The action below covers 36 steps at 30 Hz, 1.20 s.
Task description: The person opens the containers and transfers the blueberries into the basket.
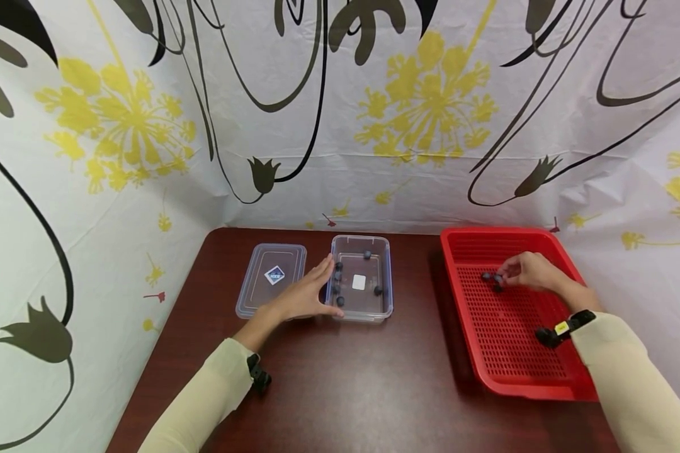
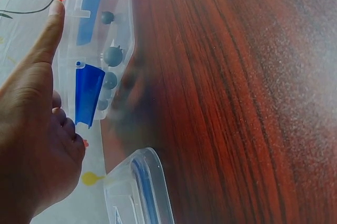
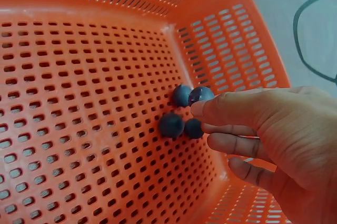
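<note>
My right hand (image 1: 529, 272) reaches into the red basket (image 1: 521, 389), pinching a blueberry (image 3: 201, 96) between thumb and fingers. Close beneath it, three more blueberries lie on the perforated floor, one of them a dark blueberry (image 3: 171, 125). A clear plastic container (image 1: 382, 311) stands on the table with several blueberries inside, mostly along its left side, including one blueberry (image 1: 340, 301) near the front. Against that left side rests my left hand (image 1: 303, 296), thumb and fingers spread along the rim. Blue clips (image 2: 89, 95) show on the container in the left wrist view.
A clear lid (image 1: 260, 292) with a diamond-shaped label lies left of the container, partly behind the left hand. Patterned white sheeting (image 1: 294, 126) rises behind and beside the dark wooden table (image 1: 345, 377). The basket's raised walls surround the right hand.
</note>
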Available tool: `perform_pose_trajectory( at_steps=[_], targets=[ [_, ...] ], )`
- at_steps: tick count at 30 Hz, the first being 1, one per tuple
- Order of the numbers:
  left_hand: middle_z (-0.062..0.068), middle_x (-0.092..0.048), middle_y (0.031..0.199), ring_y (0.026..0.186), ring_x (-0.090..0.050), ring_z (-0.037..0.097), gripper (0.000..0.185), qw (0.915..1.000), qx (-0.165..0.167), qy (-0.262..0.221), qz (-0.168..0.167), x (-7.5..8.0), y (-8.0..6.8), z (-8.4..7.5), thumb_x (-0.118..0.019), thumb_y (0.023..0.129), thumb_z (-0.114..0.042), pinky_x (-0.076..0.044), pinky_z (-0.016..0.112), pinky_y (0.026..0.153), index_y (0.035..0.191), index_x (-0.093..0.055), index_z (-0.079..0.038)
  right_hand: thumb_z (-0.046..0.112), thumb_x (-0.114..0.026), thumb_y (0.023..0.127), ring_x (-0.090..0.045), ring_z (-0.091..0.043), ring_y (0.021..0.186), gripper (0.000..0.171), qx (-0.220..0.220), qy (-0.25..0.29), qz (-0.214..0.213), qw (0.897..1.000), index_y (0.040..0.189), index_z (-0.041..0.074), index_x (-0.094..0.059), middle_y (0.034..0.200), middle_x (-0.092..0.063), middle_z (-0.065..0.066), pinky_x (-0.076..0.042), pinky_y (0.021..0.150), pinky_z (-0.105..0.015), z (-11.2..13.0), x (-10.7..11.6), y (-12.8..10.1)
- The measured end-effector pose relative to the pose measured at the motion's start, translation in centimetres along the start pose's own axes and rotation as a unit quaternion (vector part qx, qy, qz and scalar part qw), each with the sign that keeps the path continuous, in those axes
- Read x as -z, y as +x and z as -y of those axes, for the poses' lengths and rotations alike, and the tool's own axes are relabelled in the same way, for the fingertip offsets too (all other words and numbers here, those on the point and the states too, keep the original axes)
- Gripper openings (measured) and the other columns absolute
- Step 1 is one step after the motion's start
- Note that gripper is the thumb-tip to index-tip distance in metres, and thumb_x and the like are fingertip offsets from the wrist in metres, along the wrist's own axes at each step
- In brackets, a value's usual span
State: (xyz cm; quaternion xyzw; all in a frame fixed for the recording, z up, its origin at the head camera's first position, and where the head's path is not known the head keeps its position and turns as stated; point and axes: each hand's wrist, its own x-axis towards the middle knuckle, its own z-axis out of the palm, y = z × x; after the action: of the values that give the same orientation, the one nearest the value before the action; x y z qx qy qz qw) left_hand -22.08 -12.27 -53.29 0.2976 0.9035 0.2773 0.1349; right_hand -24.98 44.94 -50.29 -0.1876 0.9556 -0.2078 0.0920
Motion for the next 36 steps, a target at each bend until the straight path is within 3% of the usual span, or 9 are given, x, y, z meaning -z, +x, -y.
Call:
perform_pose_trajectory(
  at_steps=[8, 14, 21, 26, 30, 36],
  targets=[
    [0.002, 0.008, 0.179, 0.164, -0.005, 0.026, 0.131, 1.0, 0.001, 0.002, -0.001, -0.1, -0.1, 0.2, -0.082, 0.083, -0.066, -0.029, 0.057, 0.126, 0.171, -0.003, -0.008, 0.002, -0.086, 0.085, -0.073, -0.008, 0.077, 0.013, 0.002, 0.017, -0.005, 1.0, 0.097, 0.001, -0.081, 0.086, -0.08, -0.003, -0.058, 0.067, -0.024, 0.1, -0.3, -0.1],
    [0.002, 0.007, 0.179, 0.164, -0.005, 0.027, 0.131, 1.0, 0.0, -0.005, -0.004, 0.0, -0.1, 0.0, -0.083, 0.083, -0.064, -0.026, 0.057, 0.127, 0.171, -0.003, -0.008, 0.007, -0.09, 0.083, -0.068, -0.004, 0.072, 0.016, 0.038, -0.016, -0.047, 0.998, 0.096, 0.004, -0.081, 0.084, -0.078, 0.003, -0.056, 0.063, -0.024, 1.7, 0.5, 0.7],
    [0.003, 0.006, 0.179, 0.164, -0.007, 0.029, 0.13, 1.0, -0.002, 0.003, -0.007, 0.0, -0.1, 0.0, -0.083, 0.083, -0.064, -0.027, 0.058, 0.126, 0.171, -0.005, -0.007, 0.005, -0.091, 0.082, -0.068, -0.007, 0.072, 0.021, 0.132, -0.015, -0.085, 0.987, 0.1, 0.005, -0.082, 0.093, -0.08, -0.004, -0.055, 0.062, -0.026, 7.2, 1.7, 2.7],
    [0.003, 0.006, 0.179, 0.164, -0.006, 0.028, 0.131, 1.0, 0.001, 0.001, -0.002, 0.1, -0.1, 0.0, -0.083, 0.083, -0.065, -0.026, 0.057, 0.127, 0.17, 0.0, -0.012, 0.006, -0.092, 0.081, -0.07, -0.01, 0.076, 0.023, 0.193, -0.008, -0.107, 0.975, 0.102, 0.007, -0.082, 0.095, -0.08, -0.002, -0.057, 0.064, -0.033, 12.3, 1.6, 4.8],
    [0.002, 0.007, 0.179, 0.164, -0.007, 0.027, 0.132, 0.9999, 0.005, 0.01, -0.001, 0.1, -0.1, 0.1, -0.082, 0.083, -0.066, -0.027, 0.056, 0.127, 0.17, 0.0, -0.013, 0.01, -0.092, 0.082, -0.073, -0.016, 0.079, 0.023, 0.217, 0.007, -0.085, 0.972, 0.103, 0.01, -0.082, 0.095, -0.079, 0.0, -0.059, 0.068, -0.038, 16.1, 0.7, 6.9],
    [0.001, 0.006, 0.179, 0.164, -0.006, 0.025, 0.133, 0.9993, 0.004, 0.036, -0.003, -0.1, 0.0, 0.1, -0.08, 0.082, -0.07, -0.022, 0.05, 0.129, 0.171, -0.005, -0.008, 0.011, -0.091, 0.083, -0.073, -0.018, 0.081, 0.024, 0.242, 0.039, -0.025, 0.969, 0.104, 0.007, -0.082, 0.098, -0.079, -0.007, -0.06, 0.072, -0.033, 20.3, -2.1, 10.1]
  ],
)
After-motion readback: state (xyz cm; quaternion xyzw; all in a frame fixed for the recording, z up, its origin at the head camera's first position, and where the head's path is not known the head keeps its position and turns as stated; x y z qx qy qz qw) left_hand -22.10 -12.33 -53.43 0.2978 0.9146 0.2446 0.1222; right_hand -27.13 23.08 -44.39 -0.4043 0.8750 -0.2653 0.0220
